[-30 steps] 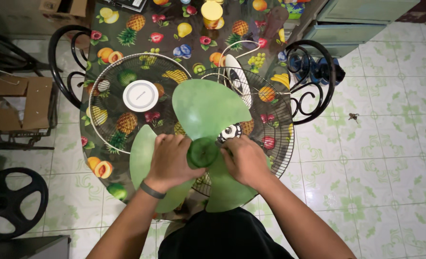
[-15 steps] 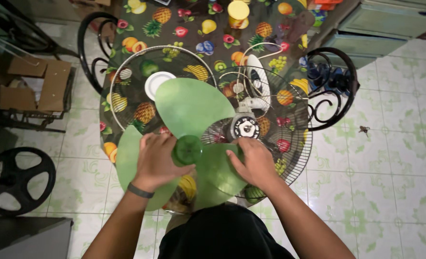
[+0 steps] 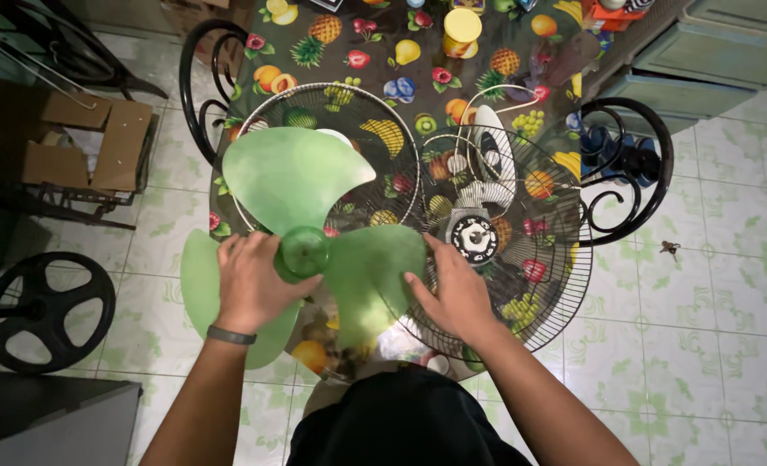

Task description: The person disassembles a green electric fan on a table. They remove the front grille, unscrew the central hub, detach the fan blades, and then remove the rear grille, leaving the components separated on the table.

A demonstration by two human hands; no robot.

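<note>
Fan blade (image 3: 314, 220), pale green, three lobes, at centre-left of frame above the near edge of the table; largest lobe points to upper left, one to the right, one down-left behind the left wrist.

Table (image 3: 383, 60): round, covered with dark fruit-print cloth, fills upper centre of frame.

Rear fan guard (image 3: 530, 293): dark wire cage, right of centre, partly overhanging the table edge; motor hub with white face (image 3: 475, 238) at its middle. White cord and white motor housing (image 3: 487, 164) lie just above it.

Front fan guard (image 3: 357, 147): lighter wire ring, upper centre, lying flat on the cloth, partly under the blade's top lobe.

Black iron chairs: one at upper left (image 3: 202, 69), one at right (image 3: 625, 164), each beside the table.

Black round fan base (image 3: 42, 311): on the tiled floor, left edge of frame. Cardboard box (image 3: 90, 151) above it at left.

Left hand (image 3: 254, 280): fingers wrapped around the blade beside its green hub (image 3: 304, 252), dark band on the wrist. Holding the blade.

Right hand (image 3: 452, 293): fingers spread wide, thumb pressed on the right lobe, fingertips over the rear guard's wires; holding that lobe's edge.

Yellow-lidded jar (image 3: 463, 30): top centre of the table, well apart from both hands.
</note>
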